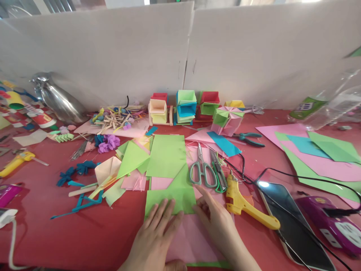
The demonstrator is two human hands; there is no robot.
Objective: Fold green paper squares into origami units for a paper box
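My left hand (156, 235) lies flat with its fingers spread on a folded green paper (170, 197) near the front edge of the red table (56, 226). My right hand (217, 220) presses the same paper's right side, its fingers stretched out and together. A pink sheet (188, 241) lies under the green paper between my wrists. Neither hand grips anything.
Green-handled scissors (201, 171), a utility knife (218, 171), a yellow glue gun (244, 203) and a phone (293, 222) sit to the right. Folded paper boxes (184, 107) line the white back wall. Paper scraps, craft sticks (113, 120) and blue strips clutter the left.
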